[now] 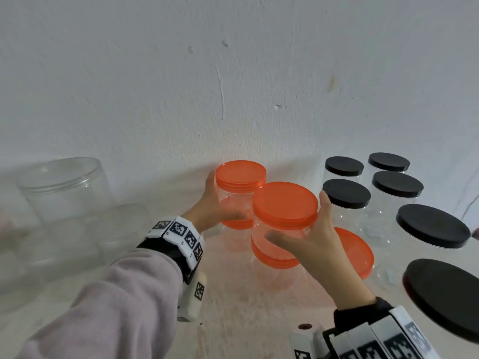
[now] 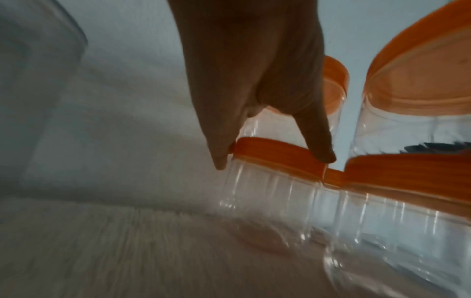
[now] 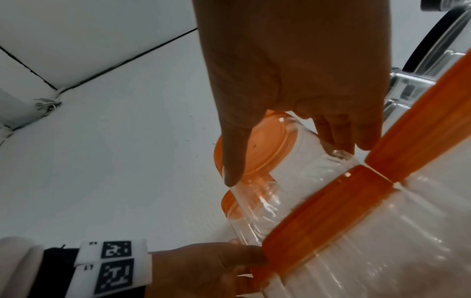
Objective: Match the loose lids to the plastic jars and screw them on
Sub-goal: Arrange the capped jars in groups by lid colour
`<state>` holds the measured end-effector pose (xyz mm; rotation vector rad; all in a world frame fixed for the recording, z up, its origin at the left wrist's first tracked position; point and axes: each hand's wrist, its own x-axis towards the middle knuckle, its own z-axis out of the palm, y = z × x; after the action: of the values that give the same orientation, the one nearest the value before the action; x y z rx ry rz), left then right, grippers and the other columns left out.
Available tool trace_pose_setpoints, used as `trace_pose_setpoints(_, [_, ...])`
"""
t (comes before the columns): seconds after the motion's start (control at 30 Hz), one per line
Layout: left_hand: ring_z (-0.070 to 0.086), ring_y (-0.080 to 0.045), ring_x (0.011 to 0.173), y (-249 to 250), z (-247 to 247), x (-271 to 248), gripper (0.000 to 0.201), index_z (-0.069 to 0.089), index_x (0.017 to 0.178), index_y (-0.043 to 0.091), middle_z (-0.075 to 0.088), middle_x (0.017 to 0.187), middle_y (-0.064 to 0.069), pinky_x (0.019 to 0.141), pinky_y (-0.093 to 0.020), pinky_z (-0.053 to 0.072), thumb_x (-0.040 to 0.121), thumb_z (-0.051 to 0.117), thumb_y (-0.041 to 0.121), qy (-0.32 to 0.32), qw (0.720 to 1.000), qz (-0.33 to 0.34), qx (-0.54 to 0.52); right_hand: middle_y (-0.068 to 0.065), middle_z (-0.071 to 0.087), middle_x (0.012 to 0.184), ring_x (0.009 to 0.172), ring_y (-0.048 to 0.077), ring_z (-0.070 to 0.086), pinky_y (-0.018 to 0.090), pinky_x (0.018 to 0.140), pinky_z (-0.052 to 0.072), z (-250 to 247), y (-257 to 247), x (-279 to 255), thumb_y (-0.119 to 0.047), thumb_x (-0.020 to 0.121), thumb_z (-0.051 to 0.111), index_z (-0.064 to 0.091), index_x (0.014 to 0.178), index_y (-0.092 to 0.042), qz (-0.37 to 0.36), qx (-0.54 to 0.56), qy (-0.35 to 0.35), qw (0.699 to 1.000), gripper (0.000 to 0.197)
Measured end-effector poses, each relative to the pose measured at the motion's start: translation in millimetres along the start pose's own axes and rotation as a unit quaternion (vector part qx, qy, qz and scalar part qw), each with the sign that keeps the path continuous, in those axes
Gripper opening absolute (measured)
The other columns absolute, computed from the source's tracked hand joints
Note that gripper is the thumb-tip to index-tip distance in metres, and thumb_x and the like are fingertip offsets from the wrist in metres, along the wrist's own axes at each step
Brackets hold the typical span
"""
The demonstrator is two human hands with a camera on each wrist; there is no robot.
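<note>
Two stacks of clear plastic jars with orange lids stand near the wall. My left hand (image 1: 223, 200) grips the upper jar (image 1: 233, 200) of the back stack, whose orange lid (image 1: 241, 173) is on. That jar rests on a lower orange lid (image 1: 237, 224). My right hand (image 1: 296, 218) grips the upper jar (image 1: 274, 238) of the front stack under its orange lid (image 1: 285, 203), above another lidded jar (image 1: 274, 260). In the left wrist view my left hand (image 2: 275, 145) wraps thumb and finger round its jar, above the lower lid (image 2: 277, 157). In the right wrist view my right hand (image 3: 285, 165) holds its clear jar (image 3: 293, 181).
Another orange-lidded jar (image 1: 359, 251) stands right of the front stack. Several black-lidded jars (image 1: 346, 193) fill the right side, the nearest (image 1: 445, 294) at the edge. Lidless clear jars (image 1: 64, 187) stand at the left. The white wall (image 1: 233, 86) is close behind.
</note>
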<state>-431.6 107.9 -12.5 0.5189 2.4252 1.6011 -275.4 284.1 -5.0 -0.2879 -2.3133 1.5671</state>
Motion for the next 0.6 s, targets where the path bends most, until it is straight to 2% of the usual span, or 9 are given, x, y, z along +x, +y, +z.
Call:
trace_pose_setpoints(0.07, [0.036, -0.022, 0.137, -15.9, 9.1, -2.1, 0.147, -0.021, 0.149, 0.023, 0.032, 0.151, -0.006, 0.112, -0.050, 0.033, 0.057, 0.093, 0.014, -0.002, 1.000, -0.024, 0.000, -0.001, 0.028, 0.155, 0.139, 0.019, 0.033, 0.039, 0.110, 0.035, 0.5, 4.8, -2.5, -0.042, 0.058, 0.086, -0.005, 0.154, -0.028, 0.007, 0.008, -0.009, 1.000, 0.133])
trace_pose_setpoints(0.13, [0.039, -0.024, 0.135, -27.1, 17.4, 0.2, 0.142, -0.013, 0.151, 0.017, 0.035, 0.149, -0.007, 0.110, -0.051, 0.036, 0.056, 0.093, 0.010, 0.014, 1.000, -0.027, -0.002, 0.001, 0.031, 0.153, 0.139, 0.019, 0.033, 0.037, 0.109, 0.036, 1.8, 7.9, -5.2, -0.041, 0.056, 0.087, -0.004, 0.154, -0.025, 0.015, 0.010, -0.013, 1.000, 0.134])
trace_pose_setpoints(0.2, [0.040, -0.025, 0.134, -32.6, 24.1, 1.3, 0.140, -0.007, 0.151, 0.017, 0.037, 0.146, -0.006, 0.109, -0.052, 0.037, 0.054, 0.095, 0.019, 0.030, 0.999, -0.037, -0.005, 0.001, 0.035, 0.151, 0.138, 0.018, 0.035, 0.031, 0.104, 0.036, 3.0, 9.3, -7.5, -0.045, 0.051, 0.085, -0.002, 0.154, -0.022, 0.017, 0.004, -0.011, 1.000, 0.137])
trace_pose_setpoints(0.27, [0.040, -0.024, 0.133, -35.2, 29.3, 1.3, 0.139, -0.002, 0.149, 0.017, 0.037, 0.144, -0.005, 0.108, -0.052, 0.038, 0.051, 0.095, 0.031, 0.052, 0.998, -0.048, 0.002, 0.002, 0.035, 0.151, 0.139, 0.018, 0.034, 0.027, 0.101, 0.035, 3.7, 11.1, -8.1, -0.043, 0.055, 0.087, -0.002, 0.154, -0.021, 0.012, -0.010, -0.009, 1.000, 0.136])
trace_pose_setpoints(0.33, [0.043, -0.024, 0.130, -36.0, 32.5, 0.8, 0.134, 0.009, 0.147, 0.013, 0.040, 0.142, -0.005, 0.106, -0.051, 0.040, 0.048, 0.095, 0.039, 0.073, 0.996, -0.040, 0.022, 0.003, 0.034, 0.152, 0.139, 0.019, 0.033, 0.030, 0.106, 0.034, 4.0, 13.8, -8.1, -0.036, 0.059, 0.089, -0.002, 0.154, -0.021, 0.002, -0.029, -0.006, 1.000, 0.133])
trace_pose_setpoints(0.37, [0.045, -0.024, 0.128, -36.0, 33.5, 0.0, 0.129, 0.015, 0.145, 0.012, 0.042, 0.140, -0.005, 0.105, -0.050, 0.042, 0.047, 0.095, 0.040, 0.082, 0.996, -0.034, 0.029, 0.003, 0.033, 0.151, 0.139, 0.021, 0.032, 0.036, 0.111, 0.033, 4.5, 15.0, -8.2, -0.032, 0.060, 0.090, -0.002, 0.154, -0.021, -0.002, -0.040, -0.005, 0.999, 0.132])
trace_pose_setpoints(0.47, [0.049, -0.023, 0.125, -36.8, 31.8, -4.1, 0.119, 0.025, 0.141, 0.011, 0.046, 0.136, -0.006, 0.104, -0.048, 0.043, 0.049, 0.095, 0.038, 0.105, 0.993, -0.031, 0.037, 0.002, 0.032, 0.150, 0.141, 0.024, 0.024, 0.052, 0.116, 0.021, 6.7, 17.4, -8.1, -0.028, 0.060, 0.090, -0.009, 0.153, -0.025, -0.001, -0.092, -0.008, 0.996, 0.136])
trace_pose_setpoints(0.53, [0.051, -0.023, 0.123, -38.7, 27.6, -8.9, 0.113, 0.030, 0.139, 0.011, 0.048, 0.134, -0.007, 0.103, -0.047, 0.044, 0.049, 0.095, 0.037, 0.111, 0.992, -0.033, 0.042, 0.002, 0.035, 0.148, 0.141, 0.023, 0.023, 0.051, 0.119, 0.009, 8.3, 19.2, -6.7, -0.030, 0.060, 0.089, -0.014, 0.151, -0.027, -0.001, -0.134, -0.009, 0.991, 0.138])
trace_pose_setpoints(0.6, [0.053, -0.025, 0.120, -41.1, 21.5, -15.2, 0.106, 0.039, 0.135, 0.010, 0.052, 0.130, -0.009, 0.101, -0.046, 0.046, 0.049, 0.094, 0.037, 0.114, 0.992, -0.036, 0.049, 0.004, 0.040, 0.145, 0.141, 0.022, 0.026, 0.046, 0.120, -0.002, 10.1, 19.6, -5.4, -0.032, 0.061, 0.089, -0.020, 0.150, -0.026, -0.003, -0.167, -0.010, 0.986, 0.141])
